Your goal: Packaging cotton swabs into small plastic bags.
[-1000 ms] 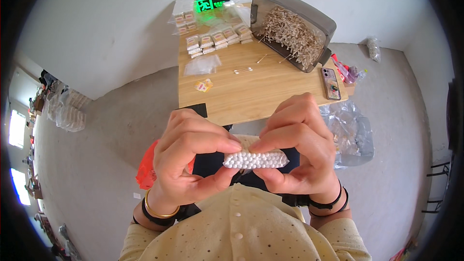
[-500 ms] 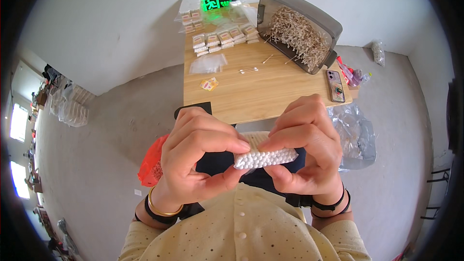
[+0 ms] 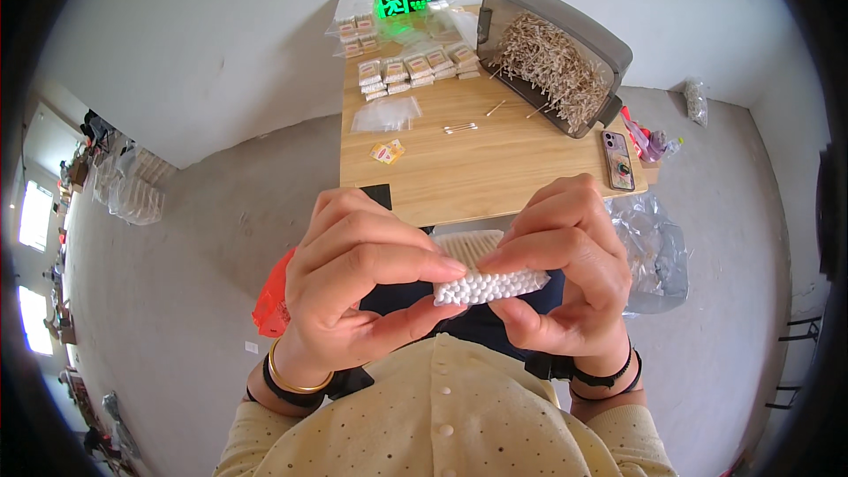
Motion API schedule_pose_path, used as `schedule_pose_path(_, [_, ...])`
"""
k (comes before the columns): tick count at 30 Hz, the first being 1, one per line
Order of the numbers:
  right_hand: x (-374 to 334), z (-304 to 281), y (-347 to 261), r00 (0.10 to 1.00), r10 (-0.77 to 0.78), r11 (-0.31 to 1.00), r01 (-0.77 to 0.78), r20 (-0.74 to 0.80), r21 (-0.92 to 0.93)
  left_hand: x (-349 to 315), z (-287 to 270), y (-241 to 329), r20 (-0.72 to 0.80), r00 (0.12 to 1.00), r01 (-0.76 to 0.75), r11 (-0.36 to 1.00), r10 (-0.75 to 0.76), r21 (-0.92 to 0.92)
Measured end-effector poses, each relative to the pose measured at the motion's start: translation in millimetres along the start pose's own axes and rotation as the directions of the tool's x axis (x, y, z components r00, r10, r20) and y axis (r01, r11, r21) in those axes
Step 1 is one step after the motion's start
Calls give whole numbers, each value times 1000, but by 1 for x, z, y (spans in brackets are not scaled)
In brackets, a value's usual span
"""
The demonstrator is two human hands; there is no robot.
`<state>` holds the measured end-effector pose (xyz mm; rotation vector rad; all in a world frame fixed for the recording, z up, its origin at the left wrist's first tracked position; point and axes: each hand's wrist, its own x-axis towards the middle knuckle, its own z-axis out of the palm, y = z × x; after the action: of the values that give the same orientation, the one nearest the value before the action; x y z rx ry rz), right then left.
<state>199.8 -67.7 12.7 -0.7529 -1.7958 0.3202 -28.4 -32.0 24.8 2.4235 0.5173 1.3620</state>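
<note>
A bundle of cotton swabs (image 3: 491,287) in what looks like a clear bag is held up in front of my body, its white tips facing me. My left hand (image 3: 367,274) pinches its left end between thumb and fingers. At the right end, my right hand (image 3: 570,265) grips it the same way. The pale sticks run away from me, partly covered by my fingers. Beyond, on the wooden table (image 3: 415,185), lie a few loose swabs (image 3: 460,128), a yellow-and-white card (image 3: 387,152) and a stack of flat clear bags (image 3: 389,113).
Several filled swab packs (image 3: 417,66) stand in rows at the table's far left. A grey translucent bin (image 3: 609,53) full of swabs lies tipped on its side at the far right. Near the right edge rests a phone (image 3: 617,159). A red bag (image 3: 272,300) is on the left.
The view has shifted slightly, so the table appears a little to the right. Both hands still grip the swab bundle, whose tips are turned slightly, with more sticks showing.
</note>
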Motion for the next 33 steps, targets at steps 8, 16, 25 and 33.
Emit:
schedule_pose_path(8, [1, 3, -1, 1000, 10, 1000, -10, -1, -4, -1, 0, -1, -4, 1000, 12, 999, -12, -46])
schedule_pose_path(16, [1, 5, -2, 1000, 6, 1000, -6, -29, -16, -2, 3, -1, -1, 1000, -8, 1000, 8, -7])
schedule_pose_path(25, [1, 4, -2, 1000, 10, 1000, -10, -20, -16, -2, 3, -2, -11, 1000, -13, 1000, 13, -7])
schedule_pose_path(33, [2, 0, -1, 999, 26, 999, -26, 25, 21, -3, -4, -5, 31, 999, 21, 999, -21, -28])
